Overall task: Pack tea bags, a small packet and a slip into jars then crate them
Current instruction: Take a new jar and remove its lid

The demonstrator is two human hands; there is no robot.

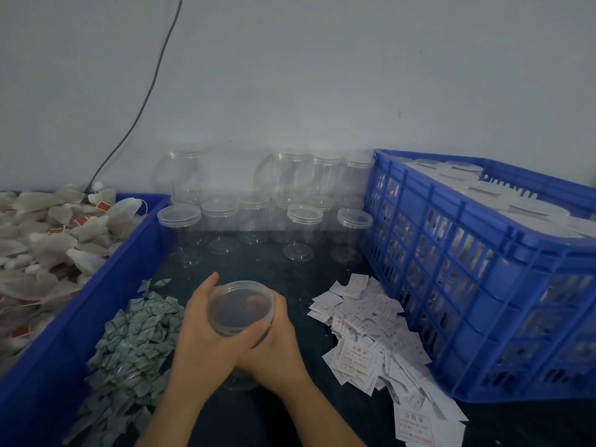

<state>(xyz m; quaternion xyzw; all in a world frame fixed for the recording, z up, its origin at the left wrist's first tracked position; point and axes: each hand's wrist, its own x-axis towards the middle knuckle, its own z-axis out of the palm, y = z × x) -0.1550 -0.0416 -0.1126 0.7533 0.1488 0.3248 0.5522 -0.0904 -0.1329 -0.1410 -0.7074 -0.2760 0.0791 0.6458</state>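
Jar (240,309): clear plastic, centre foreground, gripped between both hands just above the table (290,272). Upright; long axis vertical, top end toward the camera, base down near the table surface. Lidded or not: cannot tell. Something brownish visible through the top.

Left hand (203,327): wrapped round the jar's left side, thumb up beside the rim, fingers curled across the near side.

Right hand (280,340): curled round the jar's right side, touching the left hand below the rim.

Tea bags (48,240): heaped in blue bin (106,295), far left; red tags.

Packets (135,340): grey-green heap on table, between bin and left hand.

Slips (371,333): white with red print, loose heap right of the hands, reaching the crate.

Crate (467,269): blue, slatted, right side; filled with lidded jars (483,191).

Empty jars (303,227): clear, upright, clustered at rear by the wall, between bin and crate.

Cable (154,85): dark, down the wall.
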